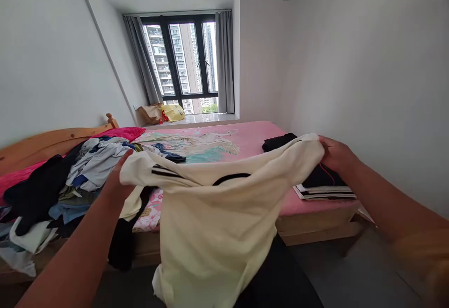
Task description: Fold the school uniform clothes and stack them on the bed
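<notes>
A cream-white T-shirt (210,214) with a black collar band and black stripes on one sleeve hangs spread out in front of me, above the bed's near edge. My left hand (117,177) is closed on its left shoulder and sleeve. My right hand (335,154) is closed on its right sleeve end. The shirt's body hangs down past the bed frame toward my legs.
The bed (224,142) has a pink printed sheet. A heap of mixed clothes (70,182) lies on its left side. Folded dark and white garments (324,186) are stacked at the right corner, with a black item (278,141) behind them. Bags (163,113) sit on the window sill.
</notes>
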A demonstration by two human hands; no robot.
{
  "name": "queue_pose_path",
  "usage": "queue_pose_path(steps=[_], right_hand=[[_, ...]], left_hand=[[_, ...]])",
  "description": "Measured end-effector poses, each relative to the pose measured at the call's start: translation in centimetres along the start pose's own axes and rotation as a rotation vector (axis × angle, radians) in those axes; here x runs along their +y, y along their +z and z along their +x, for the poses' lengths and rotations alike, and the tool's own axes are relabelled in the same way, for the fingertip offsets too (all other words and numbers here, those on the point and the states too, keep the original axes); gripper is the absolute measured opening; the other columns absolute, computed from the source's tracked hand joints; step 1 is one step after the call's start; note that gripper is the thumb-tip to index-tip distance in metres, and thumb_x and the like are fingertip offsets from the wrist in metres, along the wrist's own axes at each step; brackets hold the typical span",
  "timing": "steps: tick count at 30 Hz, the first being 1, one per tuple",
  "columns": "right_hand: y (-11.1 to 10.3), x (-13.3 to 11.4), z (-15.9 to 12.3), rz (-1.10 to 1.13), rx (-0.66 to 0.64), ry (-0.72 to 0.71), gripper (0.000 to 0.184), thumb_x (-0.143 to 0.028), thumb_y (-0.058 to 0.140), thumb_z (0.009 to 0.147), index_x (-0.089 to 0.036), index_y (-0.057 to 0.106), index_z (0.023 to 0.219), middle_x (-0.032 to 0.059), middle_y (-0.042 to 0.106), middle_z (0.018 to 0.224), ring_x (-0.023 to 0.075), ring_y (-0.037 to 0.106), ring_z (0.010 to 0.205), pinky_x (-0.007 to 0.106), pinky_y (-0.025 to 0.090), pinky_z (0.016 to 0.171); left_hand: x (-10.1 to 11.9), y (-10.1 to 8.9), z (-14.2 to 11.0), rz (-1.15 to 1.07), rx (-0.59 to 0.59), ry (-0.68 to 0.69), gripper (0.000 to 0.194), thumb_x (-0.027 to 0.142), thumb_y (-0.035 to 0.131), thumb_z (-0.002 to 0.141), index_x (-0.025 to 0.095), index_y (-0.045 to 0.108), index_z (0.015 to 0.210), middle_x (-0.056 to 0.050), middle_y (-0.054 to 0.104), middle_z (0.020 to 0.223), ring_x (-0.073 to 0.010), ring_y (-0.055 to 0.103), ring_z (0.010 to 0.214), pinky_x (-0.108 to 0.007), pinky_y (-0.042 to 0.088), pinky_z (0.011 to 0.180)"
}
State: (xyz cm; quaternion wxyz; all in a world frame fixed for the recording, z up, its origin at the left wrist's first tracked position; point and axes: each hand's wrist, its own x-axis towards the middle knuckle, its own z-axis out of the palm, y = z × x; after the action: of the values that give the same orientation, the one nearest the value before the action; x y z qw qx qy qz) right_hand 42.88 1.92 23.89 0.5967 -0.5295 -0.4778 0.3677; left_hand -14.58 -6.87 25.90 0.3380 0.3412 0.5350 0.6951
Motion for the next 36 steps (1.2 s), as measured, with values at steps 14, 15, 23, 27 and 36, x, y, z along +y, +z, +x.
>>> queue_pose_path(steps=[14,15,23,27,36], right_hand=[[10.6,22.6,-10.0,-0.382,-0.439,-0.226,0.040,-0.008,0.048,0.064,-0.020,0.062,0.100,0.0065,0.059,0.107,0.0215,0.052,0.103,0.040,0.040,0.095],[11.3,22.9,-10.3,-0.475,-0.476,-0.358,0.046,-0.006,0.045,0.065,-0.020,0.059,0.107,0.0072,0.056,0.113,0.0217,0.048,0.109,0.041,0.037,0.099],[14.4,21.8,-10.9,-0.857,-0.661,-0.579,0.027,-0.002,0.045,0.065,-0.019,0.060,0.082,0.0063,0.057,0.089,0.0199,0.049,0.092,0.030,0.039,0.082],[12.3,21.3,-11.2,-0.840,-0.497,-0.489,0.010,-0.013,0.048,0.070,-0.019,0.052,0.077,0.0038,0.055,0.079,0.0185,0.049,0.079,0.028,0.037,0.070],[7.8,22.7,-15.0,-0.606,-0.336,-0.333,0.010,-0.024,0.048,0.071,-0.021,0.055,0.077,0.0021,0.059,0.082,0.0189,0.052,0.081,0.030,0.039,0.075]], left_hand=[[-23.4,-2.7,-5.5,0.860,-0.403,0.160,0.050,0.029,0.056,0.067,0.017,0.056,0.116,-0.009,0.061,0.118,-0.0249,0.055,0.111,-0.037,0.047,0.089],[-23.3,-2.4,-5.4,0.934,-0.394,0.207,0.047,0.028,0.051,0.071,0.016,0.055,0.116,-0.009,0.060,0.119,-0.0239,0.055,0.112,-0.037,0.045,0.091],[-22.9,0.7,-3.6,1.142,-0.578,0.312,0.044,0.012,0.057,0.064,0.024,0.063,0.106,-0.005,0.065,0.111,-0.0218,0.056,0.108,-0.034,0.036,0.096],[-22.6,0.4,-4.8,1.174,-0.591,0.337,0.022,0.013,0.055,0.063,0.023,0.065,0.080,-0.001,0.068,0.083,-0.0196,0.060,0.087,-0.031,0.039,0.082],[-22.9,-6.9,-12.6,1.100,-0.344,0.292,0.011,0.029,0.050,0.071,0.021,0.046,0.065,0.004,0.050,0.061,-0.0122,0.047,0.059,-0.022,0.035,0.056]])
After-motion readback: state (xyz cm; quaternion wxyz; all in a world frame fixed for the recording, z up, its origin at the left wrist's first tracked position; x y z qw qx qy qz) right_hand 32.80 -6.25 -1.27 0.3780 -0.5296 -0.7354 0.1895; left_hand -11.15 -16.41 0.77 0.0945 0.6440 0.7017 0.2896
